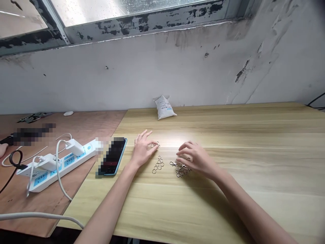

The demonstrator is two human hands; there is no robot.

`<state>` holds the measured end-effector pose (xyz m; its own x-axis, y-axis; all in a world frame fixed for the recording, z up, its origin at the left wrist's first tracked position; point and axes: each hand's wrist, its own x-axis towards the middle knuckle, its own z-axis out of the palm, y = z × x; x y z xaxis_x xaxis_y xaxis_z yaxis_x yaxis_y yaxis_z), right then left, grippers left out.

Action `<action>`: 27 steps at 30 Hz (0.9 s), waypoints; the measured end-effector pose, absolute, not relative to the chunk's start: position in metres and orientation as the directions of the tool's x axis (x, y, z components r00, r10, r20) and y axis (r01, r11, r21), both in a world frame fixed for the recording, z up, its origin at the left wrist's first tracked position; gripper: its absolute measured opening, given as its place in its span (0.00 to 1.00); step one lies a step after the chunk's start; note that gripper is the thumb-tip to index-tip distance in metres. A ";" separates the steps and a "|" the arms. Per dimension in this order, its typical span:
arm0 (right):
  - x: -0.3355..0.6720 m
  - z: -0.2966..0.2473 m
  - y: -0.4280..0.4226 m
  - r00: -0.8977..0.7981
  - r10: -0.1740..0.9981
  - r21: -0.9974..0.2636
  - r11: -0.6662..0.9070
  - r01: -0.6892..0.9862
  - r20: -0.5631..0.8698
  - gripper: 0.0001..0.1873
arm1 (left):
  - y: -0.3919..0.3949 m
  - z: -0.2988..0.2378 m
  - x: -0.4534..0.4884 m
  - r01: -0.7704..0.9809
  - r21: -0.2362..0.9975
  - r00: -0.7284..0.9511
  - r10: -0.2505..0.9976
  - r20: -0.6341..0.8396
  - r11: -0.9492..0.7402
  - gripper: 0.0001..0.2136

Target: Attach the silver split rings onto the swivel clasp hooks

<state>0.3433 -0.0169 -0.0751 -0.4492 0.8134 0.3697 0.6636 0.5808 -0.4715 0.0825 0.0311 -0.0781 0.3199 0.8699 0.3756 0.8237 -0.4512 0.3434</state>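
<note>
My left hand (143,149) rests on the pale wooden table (228,203), its fingertips against a small metal clasp with a ring (154,145). I cannot tell whether the fingers grip it. Just below lies a loose group of small metal split rings (158,165). My right hand (195,159) curves over a heap of silver lobster clasps (182,170), fingers apart, with one clasp showing under the fingers. The hands are apart, with the rings between them.
A smartphone (111,157) lies left of my left hand. Beyond it, a white power strip (58,167) with chargers and cables sits on a plywood board (50,203). A white sachet (164,107) leans against the stained wall (127,78).
</note>
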 end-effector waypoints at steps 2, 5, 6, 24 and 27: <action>0.332 -0.077 -0.022 -0.503 0.776 -0.349 0.624 0.700 0.380 0.05 | 0.028 -0.073 0.080 0.800 0.352 0.380 0.864 0.331 -0.487 0.07; 0.322 -0.080 -0.026 -0.584 0.724 -0.191 0.673 0.715 0.366 0.08 | 0.022 -0.064 0.077 0.732 0.349 0.535 0.811 0.238 -0.586 0.08; 0.320 -0.081 -0.027 -0.598 0.713 -0.149 0.679 0.719 0.365 0.10 | 0.020 -0.061 0.076 0.711 0.345 0.577 0.789 0.211 -0.613 0.07; 0.315 -0.088 -0.024 -0.517 0.774 -0.294 0.623 0.725 0.366 0.08 | 0.014 -0.064 0.083 0.647 0.369 0.641 0.738 0.212 -0.668 0.07; 0.315 -0.087 -0.025 -0.519 0.772 -0.246 0.619 0.746 0.366 0.08 | 0.015 -0.064 0.084 0.645 0.377 0.640 0.740 0.209 -0.665 0.06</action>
